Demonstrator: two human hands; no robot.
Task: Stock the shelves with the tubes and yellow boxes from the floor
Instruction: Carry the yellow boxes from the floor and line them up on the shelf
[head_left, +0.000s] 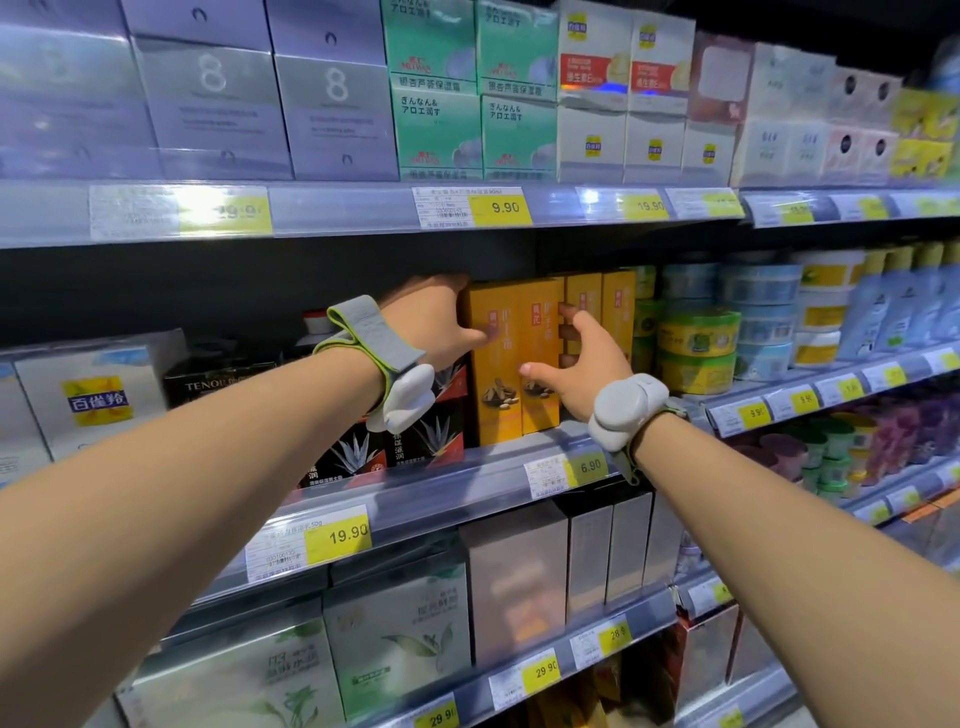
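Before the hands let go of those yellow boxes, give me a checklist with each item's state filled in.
1. Tall yellow cardboard boxes upright on the middle shelf: ok.
2. Left hand gripping the boxes' left side: ok.
3. Right hand gripping their right side: ok.
4. Boxes sit behind the clear plastic shelf rail: ok.
5. Boxes above the 6.90 price tag: ok.
6. Boxes pushed fully back: cannot tell.
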